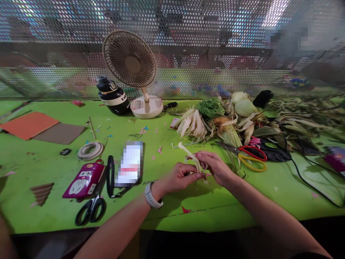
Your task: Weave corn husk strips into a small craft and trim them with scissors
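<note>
Pale strips of corn husk [190, 150] stick up between my two hands, over the green table. My left hand [185, 175], with a white watch band on its wrist, pinches the husk's lower end between thumb and fingers. Against it from the right, my right hand [214, 165] is closed on the same husk, its fingertips bent round the strip. The exact grip of the right fingers is partly hidden. Just beyond my hands lies a bundle of dried corn husks [192, 124], and to the right rest scissors with red and yellow handles [252, 158].
A fan [147, 108] and a black bottle [114, 99] stand at the back by a perforated metal screen [188, 54]. Left lie a phone [130, 163], a tape roll [90, 150], a purple pouch [84, 180] and black scissors [91, 210]. A cable [304, 176] crosses the right side.
</note>
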`<state>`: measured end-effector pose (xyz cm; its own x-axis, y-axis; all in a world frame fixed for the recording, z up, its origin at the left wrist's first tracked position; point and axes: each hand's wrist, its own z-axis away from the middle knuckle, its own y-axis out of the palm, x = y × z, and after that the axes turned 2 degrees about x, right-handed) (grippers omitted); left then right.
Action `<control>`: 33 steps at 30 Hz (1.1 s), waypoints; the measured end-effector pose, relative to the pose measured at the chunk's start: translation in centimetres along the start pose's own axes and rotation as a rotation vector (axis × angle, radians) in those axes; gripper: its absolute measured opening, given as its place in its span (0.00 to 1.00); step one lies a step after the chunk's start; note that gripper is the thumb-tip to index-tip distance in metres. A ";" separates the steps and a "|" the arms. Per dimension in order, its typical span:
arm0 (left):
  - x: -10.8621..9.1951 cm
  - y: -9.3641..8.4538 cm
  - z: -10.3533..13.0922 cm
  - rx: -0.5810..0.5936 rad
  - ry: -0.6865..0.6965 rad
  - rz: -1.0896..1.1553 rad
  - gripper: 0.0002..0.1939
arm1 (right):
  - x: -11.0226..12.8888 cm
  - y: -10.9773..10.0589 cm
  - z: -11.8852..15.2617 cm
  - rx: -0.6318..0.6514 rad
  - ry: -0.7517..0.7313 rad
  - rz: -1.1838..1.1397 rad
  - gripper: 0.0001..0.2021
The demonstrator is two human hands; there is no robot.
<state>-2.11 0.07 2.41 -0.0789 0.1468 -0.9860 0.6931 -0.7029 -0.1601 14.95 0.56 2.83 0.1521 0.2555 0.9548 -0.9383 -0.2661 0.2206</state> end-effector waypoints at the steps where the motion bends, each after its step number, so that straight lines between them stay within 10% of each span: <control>1: -0.1 0.0 0.0 0.034 0.000 0.003 0.17 | -0.1 0.0 0.0 0.014 0.059 -0.073 0.13; 7: -0.2 0.0 0.3 0.186 0.000 -0.033 0.18 | -0.3 0.4 -0.2 0.046 0.274 -0.363 0.12; 18: -0.1 0.0 -0.1 -0.061 -0.041 0.090 0.21 | 0.4 0.6 -0.1 -0.179 0.086 -0.442 0.13; 28: 0.1 0.2 -0.3 -0.012 -0.115 0.081 0.13 | 0.6 0.0 0.7 0.114 -0.163 0.225 0.08; 33: 0.1 0.4 -0.3 -0.035 -0.080 0.178 0.15 | 0.1 1.1 1.2 -0.189 -0.335 0.558 0.07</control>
<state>-1.64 0.05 2.23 -0.0084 -0.0343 -0.9994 0.7257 -0.6878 0.0175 14.28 -0.84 3.45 -0.3111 -0.1826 0.9327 -0.9378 -0.1000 -0.3324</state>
